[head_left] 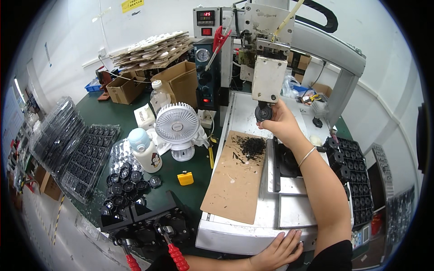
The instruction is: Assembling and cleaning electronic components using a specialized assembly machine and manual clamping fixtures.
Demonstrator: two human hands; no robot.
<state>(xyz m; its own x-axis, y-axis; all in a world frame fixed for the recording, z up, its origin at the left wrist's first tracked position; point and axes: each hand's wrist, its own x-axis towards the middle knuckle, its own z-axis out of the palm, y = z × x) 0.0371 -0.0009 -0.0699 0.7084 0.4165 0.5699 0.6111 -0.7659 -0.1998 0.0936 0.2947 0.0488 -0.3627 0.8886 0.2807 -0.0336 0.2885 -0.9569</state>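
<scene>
My right hand (pixel 282 121) pinches a round black plastic part (pixel 263 113) by its edge. The part sits directly beneath the white head (pixel 269 79) of a bench machine, up against its dark tip. Whether the two touch, I cannot tell. My left hand (pixel 278 251) lies with fingers stretched out on the front edge of the machine's white bed (pixel 233 237), holding nothing. Between the hands, a brown cardboard sheet (pixel 233 194) carries a heap of black scraps (pixel 251 148). A black fixture (pixel 287 160) is partly hidden behind my right forearm.
Left on the green table stand a white fan (pixel 177 126), a bottle with a blue lid (pixel 147 153), a yellow piece (pixel 185 178) and a pile of round black parts (pixel 124 187). Red-handled clamps (pixel 177 257) stick up in front. Trays of black parts (pixel 360 180) lie right.
</scene>
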